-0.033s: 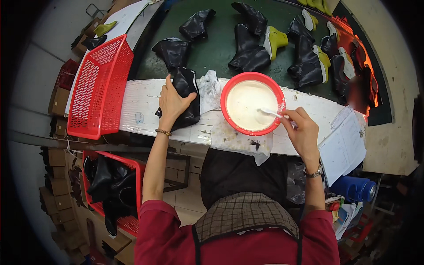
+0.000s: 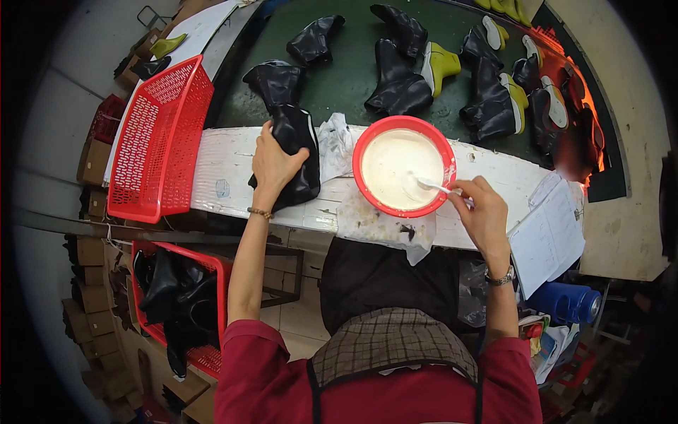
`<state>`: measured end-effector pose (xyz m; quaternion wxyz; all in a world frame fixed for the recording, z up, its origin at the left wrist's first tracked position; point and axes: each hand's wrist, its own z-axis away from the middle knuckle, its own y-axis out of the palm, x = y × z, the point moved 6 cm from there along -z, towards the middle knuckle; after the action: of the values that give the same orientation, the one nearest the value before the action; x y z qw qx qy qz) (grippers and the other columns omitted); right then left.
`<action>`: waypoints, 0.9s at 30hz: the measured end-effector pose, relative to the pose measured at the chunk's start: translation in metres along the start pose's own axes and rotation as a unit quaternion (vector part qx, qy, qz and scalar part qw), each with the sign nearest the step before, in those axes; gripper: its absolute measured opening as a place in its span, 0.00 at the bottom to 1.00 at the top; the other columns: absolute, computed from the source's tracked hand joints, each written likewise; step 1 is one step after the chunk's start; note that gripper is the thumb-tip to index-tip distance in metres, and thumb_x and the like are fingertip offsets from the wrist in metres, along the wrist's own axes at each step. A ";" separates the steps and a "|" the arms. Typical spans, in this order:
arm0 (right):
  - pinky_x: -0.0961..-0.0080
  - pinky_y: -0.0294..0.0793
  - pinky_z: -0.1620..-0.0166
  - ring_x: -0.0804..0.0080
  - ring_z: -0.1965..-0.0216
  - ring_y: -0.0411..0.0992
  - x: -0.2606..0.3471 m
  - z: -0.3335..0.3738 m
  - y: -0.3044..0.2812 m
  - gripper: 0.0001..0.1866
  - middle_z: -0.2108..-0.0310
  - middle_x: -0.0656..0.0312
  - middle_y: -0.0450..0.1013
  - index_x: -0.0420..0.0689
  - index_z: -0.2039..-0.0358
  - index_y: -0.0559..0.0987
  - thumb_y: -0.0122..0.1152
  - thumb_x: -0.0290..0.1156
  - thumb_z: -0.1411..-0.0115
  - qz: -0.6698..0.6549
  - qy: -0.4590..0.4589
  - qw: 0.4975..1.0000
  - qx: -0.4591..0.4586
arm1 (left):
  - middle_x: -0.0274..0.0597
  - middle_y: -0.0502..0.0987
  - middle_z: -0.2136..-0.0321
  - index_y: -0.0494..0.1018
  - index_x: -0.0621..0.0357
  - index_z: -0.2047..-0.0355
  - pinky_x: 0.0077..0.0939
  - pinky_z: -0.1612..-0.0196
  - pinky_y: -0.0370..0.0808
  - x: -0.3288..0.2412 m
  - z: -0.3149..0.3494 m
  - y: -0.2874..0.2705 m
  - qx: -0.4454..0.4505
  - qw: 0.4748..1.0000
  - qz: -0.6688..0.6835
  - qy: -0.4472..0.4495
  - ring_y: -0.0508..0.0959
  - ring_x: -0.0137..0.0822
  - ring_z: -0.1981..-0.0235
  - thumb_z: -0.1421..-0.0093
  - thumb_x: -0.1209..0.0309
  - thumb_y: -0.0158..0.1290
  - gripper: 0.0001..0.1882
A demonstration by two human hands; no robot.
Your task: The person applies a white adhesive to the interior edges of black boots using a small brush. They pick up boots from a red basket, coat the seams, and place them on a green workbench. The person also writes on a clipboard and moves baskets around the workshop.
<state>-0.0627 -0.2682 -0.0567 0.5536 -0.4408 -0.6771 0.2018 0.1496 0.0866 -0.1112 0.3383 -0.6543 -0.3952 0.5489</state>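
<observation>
My left hand (image 2: pixel 275 165) grips a black leather boot (image 2: pixel 302 185) that lies on its side on the white bench top, its pale sole edge turned to the right. In my right hand (image 2: pixel 484 212), thumb and fingers pinch a slim white brush (image 2: pixel 441 187). The brush's tip dips into creamy liquid (image 2: pixel 395 167) and is partly hidden there. That liquid fills much of a red bowl (image 2: pixel 358 164), which stands on the bench to the right of the boot. A crumpled white cloth (image 2: pixel 335 147) lies between boot and bowl.
Several black boots (image 2: pixel 402 88) and yellow-green shoe lasts (image 2: pixel 443 65) rest on the green surface beyond. An orange glow (image 2: pixel 599 145) shows at far right. A red basket (image 2: pixel 152 145) stands left; another red basket (image 2: pixel 224 283) below holds black boots. Papers (image 2: pixel 547 237) lie right, above a blue jug (image 2: pixel 561 302).
The brush tip has shifted slightly nearer and to the right within the liquid. My left hand and the boot have moved very slightly.
</observation>
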 end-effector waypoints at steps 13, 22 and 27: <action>0.77 0.66 0.64 0.76 0.71 0.70 0.028 -0.026 -0.014 0.07 0.70 0.65 0.75 0.45 0.62 0.87 0.72 0.25 0.43 -0.233 -0.121 0.964 -0.041 | 0.39 0.85 0.67 0.82 0.69 0.60 0.22 0.60 0.79 -0.082 0.087 -0.066 0.372 0.842 0.390 -0.021 0.82 0.25 0.67 0.49 0.78 0.68 0.15; 0.76 0.61 0.57 0.77 0.70 0.71 0.049 -0.032 -0.011 0.08 0.68 0.69 0.77 0.49 0.64 0.88 0.75 0.30 0.46 -0.161 -0.186 0.968 -0.058 | 0.40 0.85 0.69 0.82 0.67 0.64 0.19 0.63 0.80 -0.092 0.092 -0.078 0.250 0.838 0.484 -0.018 0.82 0.24 0.70 0.46 0.80 0.67 0.09; 0.77 0.63 0.57 0.76 0.70 0.72 0.057 -0.018 0.000 0.08 0.68 0.69 0.77 0.47 0.64 0.88 0.75 0.29 0.46 -0.177 -0.188 0.965 -0.032 | 0.39 0.85 0.66 0.82 0.68 0.60 0.21 0.60 0.80 -0.084 0.088 -0.076 0.106 0.864 0.492 -0.017 0.82 0.25 0.67 0.43 0.79 0.66 0.11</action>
<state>-0.0462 -0.2250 -0.0186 0.4285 -0.2854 -0.8425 0.1582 0.0449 0.0480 -0.0214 0.0852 -0.7149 0.0326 0.6933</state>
